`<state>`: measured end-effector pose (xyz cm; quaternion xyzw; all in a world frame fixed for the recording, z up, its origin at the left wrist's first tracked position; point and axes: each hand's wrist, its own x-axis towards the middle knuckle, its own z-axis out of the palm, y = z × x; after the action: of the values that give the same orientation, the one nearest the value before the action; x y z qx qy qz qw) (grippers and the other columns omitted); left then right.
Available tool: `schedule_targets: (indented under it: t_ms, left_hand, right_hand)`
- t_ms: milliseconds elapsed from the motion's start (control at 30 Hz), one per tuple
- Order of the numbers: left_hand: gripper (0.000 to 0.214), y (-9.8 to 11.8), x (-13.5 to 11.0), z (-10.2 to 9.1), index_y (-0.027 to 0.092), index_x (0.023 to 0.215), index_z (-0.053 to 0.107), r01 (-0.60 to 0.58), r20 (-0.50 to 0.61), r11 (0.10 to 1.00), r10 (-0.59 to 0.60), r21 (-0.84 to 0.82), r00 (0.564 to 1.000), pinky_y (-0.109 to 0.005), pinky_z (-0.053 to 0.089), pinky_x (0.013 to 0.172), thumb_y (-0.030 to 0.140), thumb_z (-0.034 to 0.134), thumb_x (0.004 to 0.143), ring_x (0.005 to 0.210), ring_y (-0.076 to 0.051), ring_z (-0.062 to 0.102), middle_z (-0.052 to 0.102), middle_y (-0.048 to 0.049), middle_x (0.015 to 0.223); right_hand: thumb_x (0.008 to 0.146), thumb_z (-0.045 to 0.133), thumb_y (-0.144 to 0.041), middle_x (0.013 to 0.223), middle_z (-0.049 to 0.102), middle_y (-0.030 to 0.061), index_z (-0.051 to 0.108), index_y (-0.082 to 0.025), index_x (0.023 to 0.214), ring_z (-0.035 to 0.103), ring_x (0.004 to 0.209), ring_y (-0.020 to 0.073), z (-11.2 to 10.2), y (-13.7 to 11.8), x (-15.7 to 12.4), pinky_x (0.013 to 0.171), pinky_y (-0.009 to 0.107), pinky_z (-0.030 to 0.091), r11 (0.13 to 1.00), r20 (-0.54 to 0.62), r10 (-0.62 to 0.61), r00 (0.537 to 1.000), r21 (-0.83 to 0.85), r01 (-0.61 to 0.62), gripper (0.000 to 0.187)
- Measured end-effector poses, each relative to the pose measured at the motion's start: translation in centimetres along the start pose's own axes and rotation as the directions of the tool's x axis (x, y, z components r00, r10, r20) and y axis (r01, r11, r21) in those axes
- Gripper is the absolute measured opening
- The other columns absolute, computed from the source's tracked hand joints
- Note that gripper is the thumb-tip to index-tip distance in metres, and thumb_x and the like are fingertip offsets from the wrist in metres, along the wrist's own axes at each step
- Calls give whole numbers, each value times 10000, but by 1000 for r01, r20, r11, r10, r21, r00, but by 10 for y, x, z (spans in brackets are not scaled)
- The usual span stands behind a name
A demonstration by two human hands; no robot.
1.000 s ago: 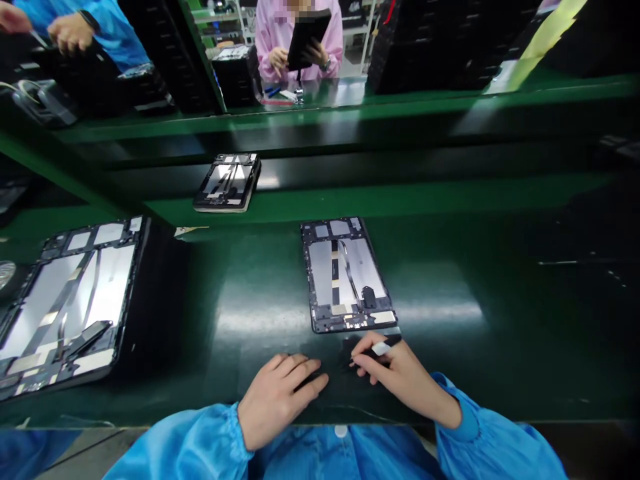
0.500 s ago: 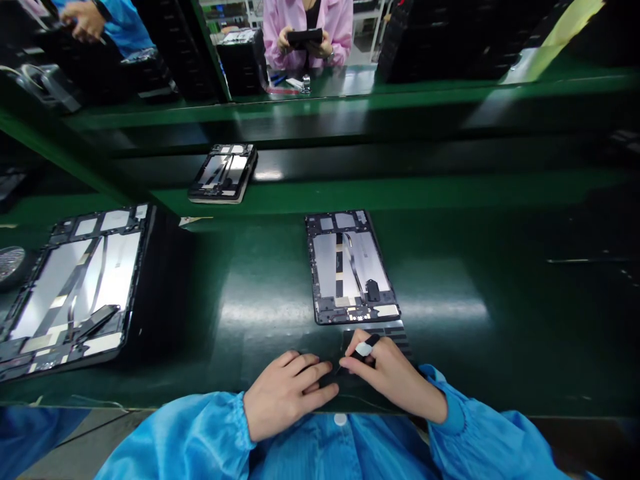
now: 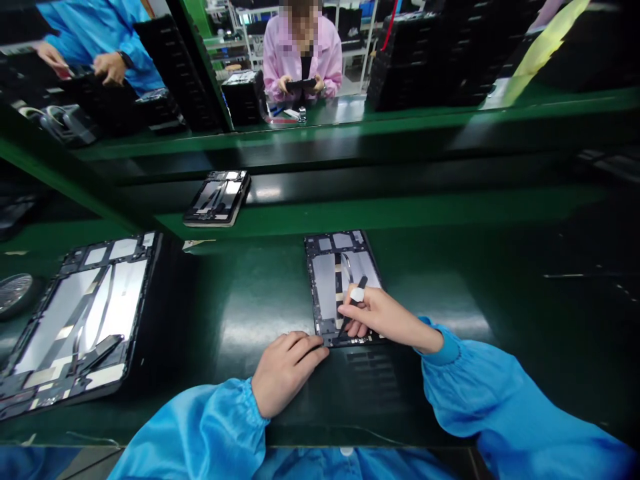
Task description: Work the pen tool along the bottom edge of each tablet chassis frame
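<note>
An opened tablet chassis [image 3: 330,267] lies on the green bench in front of me, its silver plates and flex cables showing. My right hand [image 3: 377,317] rests over its lower part, fingers pinched round a thin black tool [image 3: 356,293] with a white band, the tip pointing down onto the chassis. My left hand [image 3: 285,367] lies on the bench at the chassis's lower left corner, fingers curled and touching the edge.
A second open chassis [image 3: 75,320] lies on a black tray at the left. Another tablet [image 3: 216,198] sits on the raised green ledge. A dark mat [image 3: 373,383] lies under my forearm. Across the line, a person in pink [image 3: 300,57] and one in blue [image 3: 100,40] work.
My right hand moved forward from the bench's near edge onto the chassis with the tool. My left hand followed up to the chassis corner.
</note>
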<state>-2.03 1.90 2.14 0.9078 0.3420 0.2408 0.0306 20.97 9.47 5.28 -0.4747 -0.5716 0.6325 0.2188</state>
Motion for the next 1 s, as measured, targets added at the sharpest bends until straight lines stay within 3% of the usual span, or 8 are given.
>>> schedule_targets:
  t_ms: [367, 867, 1000]
  left_hand:
    - [227, -3, -5, 6, 162, 1164, 626, 5, -17, 1000, -6, -14, 1000, -306, 537, 783, 171, 469, 1000, 944, -170, 598, 688, -62, 1108]
    - [252, -3, -6, 5, 144, 1178, 617, -27, -7, 999, 27, 33, 1000, -315, 516, 806, 156, 428, 1012, 985, -187, 577, 680, -63, 1145]
    - [321, 2, -5, 2, 146, 1235, 593, -74, 31, 989, 70, 130, 997, -313, 491, 746, 123, 353, 1023, 986, -198, 573, 668, -73, 1160]
  right_hand:
    - [819, 694, -427, 562, 687, 0, 549, -183, 803, 714, 546, 197, 8, 10, 3, 512, 268, 579, 998, -2, 52, 999, 26, -52, 285]
    - [846, 637, -346, 572, 686, 4, 546, -211, 773, 724, 572, 226, 9, 10, 0, 525, 310, 590, 1000, -29, -6, 1000, -14, 6, 179]
    - [842, 637, -329, 580, 684, 5, 553, -212, 775, 723, 574, 224, 11, 12, 1, 519, 307, 586, 1000, -39, -25, 999, -12, 24, 159]
